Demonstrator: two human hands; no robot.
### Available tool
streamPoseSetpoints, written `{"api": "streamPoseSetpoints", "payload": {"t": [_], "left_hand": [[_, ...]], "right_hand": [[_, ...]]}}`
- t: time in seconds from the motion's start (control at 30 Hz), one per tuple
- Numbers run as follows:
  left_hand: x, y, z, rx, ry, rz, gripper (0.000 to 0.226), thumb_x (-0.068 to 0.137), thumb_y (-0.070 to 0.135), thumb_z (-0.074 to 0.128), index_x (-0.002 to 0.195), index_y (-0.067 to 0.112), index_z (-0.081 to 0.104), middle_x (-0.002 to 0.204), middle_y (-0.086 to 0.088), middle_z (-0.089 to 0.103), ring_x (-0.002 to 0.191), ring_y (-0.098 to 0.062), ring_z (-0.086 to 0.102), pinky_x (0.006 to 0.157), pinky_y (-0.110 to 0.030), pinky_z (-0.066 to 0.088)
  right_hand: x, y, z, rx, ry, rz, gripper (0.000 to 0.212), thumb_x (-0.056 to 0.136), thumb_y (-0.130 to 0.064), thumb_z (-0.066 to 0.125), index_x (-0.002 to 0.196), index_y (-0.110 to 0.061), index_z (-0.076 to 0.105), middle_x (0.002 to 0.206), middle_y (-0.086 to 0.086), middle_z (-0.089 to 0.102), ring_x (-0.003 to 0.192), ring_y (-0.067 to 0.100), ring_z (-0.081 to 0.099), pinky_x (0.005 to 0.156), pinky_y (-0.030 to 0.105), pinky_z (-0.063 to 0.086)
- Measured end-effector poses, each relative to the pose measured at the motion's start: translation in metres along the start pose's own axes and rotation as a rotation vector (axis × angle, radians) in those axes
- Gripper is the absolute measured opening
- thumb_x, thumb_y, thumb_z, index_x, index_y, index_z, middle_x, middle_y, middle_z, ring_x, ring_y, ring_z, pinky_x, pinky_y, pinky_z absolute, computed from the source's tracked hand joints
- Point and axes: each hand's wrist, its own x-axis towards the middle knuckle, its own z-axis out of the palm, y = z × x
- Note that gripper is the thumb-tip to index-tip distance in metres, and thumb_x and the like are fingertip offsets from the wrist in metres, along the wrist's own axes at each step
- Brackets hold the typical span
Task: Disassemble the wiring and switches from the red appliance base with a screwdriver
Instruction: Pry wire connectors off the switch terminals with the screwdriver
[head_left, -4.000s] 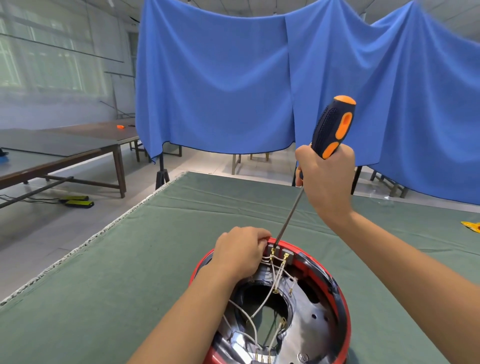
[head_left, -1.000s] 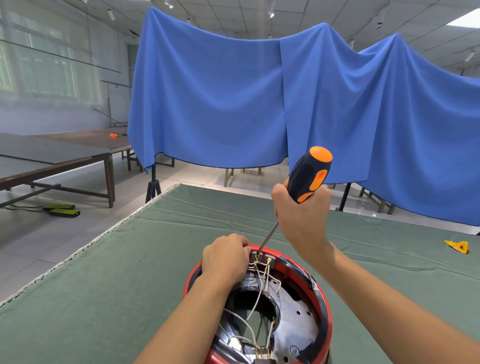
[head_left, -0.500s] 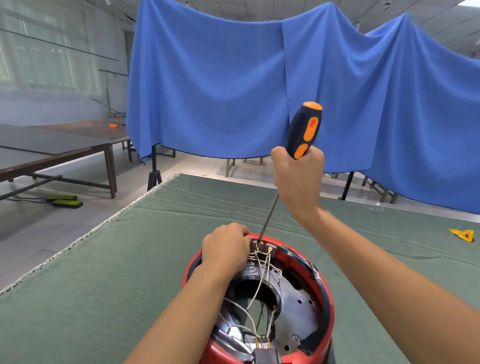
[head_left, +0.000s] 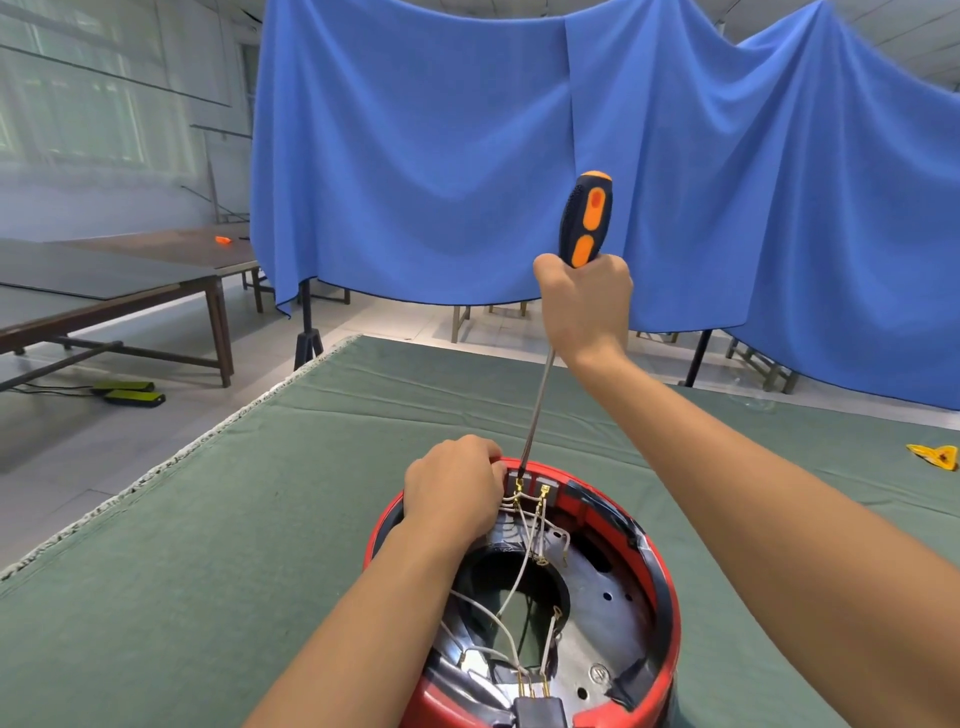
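The round red appliance base (head_left: 670, 613) lies open side up on the green cloth, with a black and metal inside. White wires (head_left: 511, 582) with brass terminals run from its far rim to a black switch block (head_left: 537, 712) at the near rim. My left hand (head_left: 452, 499) grips the far left rim beside the terminals. My right hand (head_left: 584, 306) grips the black and orange screwdriver (head_left: 584, 221) nearly upright. Its shaft runs down and its tip sits at the terminals on the far rim.
The green-covered table (head_left: 208, 545) ends at a frayed edge on the left. A yellow object (head_left: 935, 457) lies at the right edge. Blue cloth (head_left: 415, 156) hangs behind the table. Dark tables (head_left: 104, 291) stand at the left.
The screwdriver handle has swung from leaning right to nearly upright and sits higher, its tip still at the far-rim terminals. My left hand keeps its hold on the rim.
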Motion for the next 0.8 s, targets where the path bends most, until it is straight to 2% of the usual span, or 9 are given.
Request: {"api": "streamPoseSetpoints", "payload": {"t": [0.2, 0.47, 0.53, 0.63, 0.73, 0.8], "left_hand": [[0.000, -0.001, 0.000, 0.005, -0.002, -0.005, 0.025, 0.097, 0.034, 0.044, 0.108, 0.028, 0.066, 0.101, 0.003, 0.068, 0.098, -0.021, 0.059, 0.071, -0.029, 0.036], [0.002, -0.004, 0.002, -0.014, -0.006, -0.003, 0.024, 0.096, 0.032, 0.044, 0.104, 0.028, 0.067, 0.096, 0.004, 0.069, 0.092, -0.020, 0.059, 0.070, -0.027, 0.036], [0.003, -0.005, 0.001, -0.016, -0.010, -0.004, 0.024, 0.096, 0.032, 0.044, 0.103, 0.028, 0.067, 0.095, 0.004, 0.069, 0.088, -0.020, 0.058, 0.070, -0.028, 0.036], [0.005, -0.005, 0.001, -0.015, -0.013, -0.008, 0.023, 0.095, 0.032, 0.045, 0.101, 0.027, 0.067, 0.094, 0.003, 0.069, 0.090, -0.021, 0.059, 0.070, -0.028, 0.035], [0.004, -0.004, 0.001, -0.017, -0.009, -0.009, 0.023, 0.095, 0.033, 0.046, 0.101, 0.027, 0.067, 0.096, 0.004, 0.069, 0.093, -0.021, 0.060, 0.070, -0.028, 0.035], [0.003, -0.004, 0.000, -0.015, -0.008, -0.011, 0.023, 0.095, 0.033, 0.046, 0.101, 0.027, 0.067, 0.097, 0.003, 0.069, 0.095, -0.022, 0.060, 0.071, -0.029, 0.035]], "right_hand": [[0.006, 0.001, 0.011, -0.061, -0.026, 0.076, 0.037, 0.074, -0.017, 0.057, 0.051, -0.019, 0.027, 0.033, -0.011, 0.021, 0.031, 0.010, 0.025, 0.038, 0.019, 0.023], [0.009, 0.008, 0.004, -0.041, -0.004, 0.190, 0.035, 0.072, -0.017, 0.056, 0.052, -0.020, 0.027, 0.033, -0.011, 0.023, 0.034, 0.009, 0.024, 0.040, 0.020, 0.023], [0.004, 0.005, -0.003, 0.018, 0.005, 0.161, 0.033, 0.069, -0.019, 0.055, 0.052, -0.021, 0.027, 0.032, -0.011, 0.023, 0.036, 0.009, 0.027, 0.041, 0.020, 0.026], [-0.011, -0.003, -0.017, 0.074, 0.078, 0.035, 0.031, 0.064, -0.020, 0.053, 0.053, -0.019, 0.024, 0.040, -0.011, 0.022, 0.048, 0.025, 0.031, 0.045, 0.032, 0.031], [-0.034, -0.011, -0.029, 0.138, 0.116, -0.078, 0.030, 0.064, -0.017, 0.053, 0.055, -0.012, 0.025, 0.050, 0.013, 0.023, 0.050, 0.045, 0.035, 0.042, 0.044, 0.037], [-0.050, -0.017, -0.034, 0.177, 0.097, -0.146, 0.030, 0.064, -0.017, 0.052, 0.055, 0.000, 0.028, 0.049, 0.023, 0.027, 0.048, 0.046, 0.036, 0.040, 0.046, 0.036]]}}
